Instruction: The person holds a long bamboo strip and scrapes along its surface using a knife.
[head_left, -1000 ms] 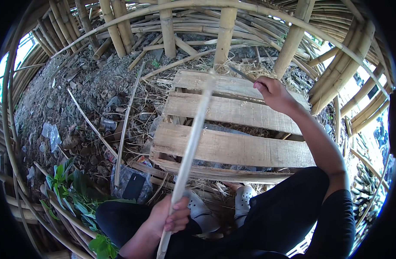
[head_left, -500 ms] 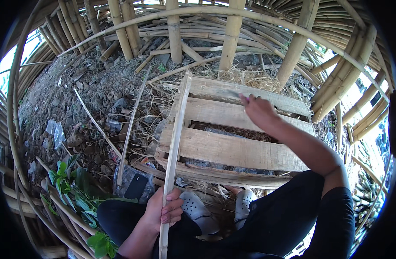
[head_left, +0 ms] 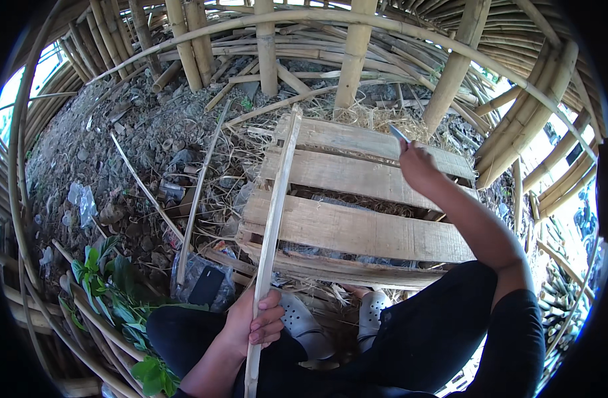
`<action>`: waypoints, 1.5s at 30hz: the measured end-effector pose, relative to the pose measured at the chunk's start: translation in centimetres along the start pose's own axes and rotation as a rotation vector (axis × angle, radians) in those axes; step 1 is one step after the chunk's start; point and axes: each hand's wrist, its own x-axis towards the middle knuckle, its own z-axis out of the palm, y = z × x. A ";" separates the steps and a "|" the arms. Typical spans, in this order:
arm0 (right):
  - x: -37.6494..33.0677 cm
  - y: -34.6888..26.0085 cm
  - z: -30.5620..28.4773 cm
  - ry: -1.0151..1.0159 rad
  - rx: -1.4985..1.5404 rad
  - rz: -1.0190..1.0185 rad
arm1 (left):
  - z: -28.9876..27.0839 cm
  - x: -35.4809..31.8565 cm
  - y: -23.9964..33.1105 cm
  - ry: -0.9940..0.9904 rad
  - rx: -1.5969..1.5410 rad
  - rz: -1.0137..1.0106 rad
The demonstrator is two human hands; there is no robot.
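My left hand (head_left: 256,323) is wrapped round the lower part of a long, pale bamboo strip (head_left: 277,192). The strip rises away from me, its far end over the left side of a slatted wooden crate (head_left: 357,222). Out over the crate's far right slats, my right hand (head_left: 420,166) is closed round a knife. The knife's blade (head_left: 397,133) points up and to the left, apart from the strip; its handle is mostly hidden in my fingers.
Bamboo posts (head_left: 353,56) and a curved pole (head_left: 304,18) stand beyond the crate. Loose strips (head_left: 201,192) lie on rubble to the left. A dark phone (head_left: 207,285) rests on clear plastic near leafy green stems (head_left: 115,285). My grey clogs (head_left: 305,325) are below the crate.
My right hand has moved right with the knife, whose blade now tilts upward and shows clearly. The strip's far end has shifted slightly right; my left hand keeps its hold.
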 end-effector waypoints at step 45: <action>-9.3 -3.6 -6.3 0.256 0.045 -0.594 | -0.5 0.4 0.5 -0.008 -0.021 0.045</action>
